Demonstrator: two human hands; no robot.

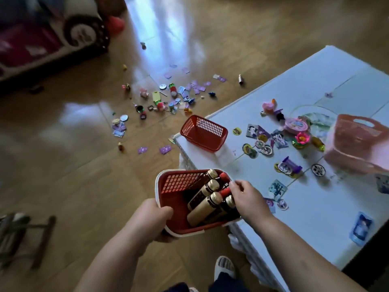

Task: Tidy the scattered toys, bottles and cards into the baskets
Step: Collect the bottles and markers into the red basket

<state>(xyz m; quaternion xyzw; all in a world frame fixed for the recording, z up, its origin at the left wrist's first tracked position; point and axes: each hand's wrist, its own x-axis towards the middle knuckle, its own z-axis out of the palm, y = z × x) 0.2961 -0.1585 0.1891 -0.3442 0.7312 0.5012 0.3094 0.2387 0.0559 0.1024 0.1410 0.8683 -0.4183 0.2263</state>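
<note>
Person's left hand (156,219) is gripping the red basket (174,199) off the table (315,218) corner, right hand (246,199) seemingly pinching a red-capped bottle (224,192) inside; should be nestling it down, keeping basket level.

Dim room; daylight from beyond the top edge lays pale glare streaks on the glossy floor (151,24). The toy car (54,32) at upper left and pink basket (357,148) at right are blurred, and the wide lens bows the edges of the desk (328,81).
</note>
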